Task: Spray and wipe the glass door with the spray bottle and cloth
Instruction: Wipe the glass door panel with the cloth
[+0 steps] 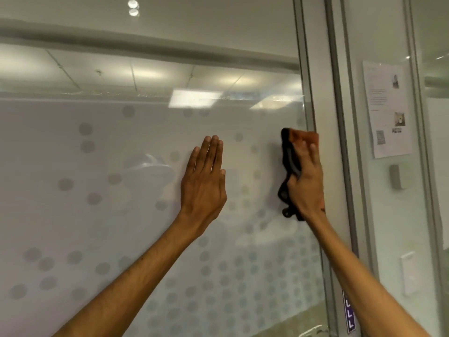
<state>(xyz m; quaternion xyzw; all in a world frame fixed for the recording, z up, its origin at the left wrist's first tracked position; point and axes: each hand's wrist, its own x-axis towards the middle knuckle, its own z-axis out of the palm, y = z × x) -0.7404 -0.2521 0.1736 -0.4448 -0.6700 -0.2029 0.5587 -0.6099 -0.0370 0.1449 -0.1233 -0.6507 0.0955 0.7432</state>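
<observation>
Cloth (pixel 291 152) under right hand (pixel 305 181), left hand (pixel 204 181) flat on glass door (pixel 97 215)

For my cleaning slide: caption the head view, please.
Right hand holds cloth against the glass door near its frame; left hand flat on the glass.

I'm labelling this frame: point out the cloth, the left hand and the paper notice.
cloth (pixel 288 154), head view, dark fold beside the fingers
left hand (pixel 204 184), head view, back of hand
paper notice (pixel 386 108), head view, sheet's middle

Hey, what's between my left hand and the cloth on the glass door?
Only a bare stretch of the glass door, frosted with grey dots, separates the left hand from the cloth; the head view shows it.
</observation>
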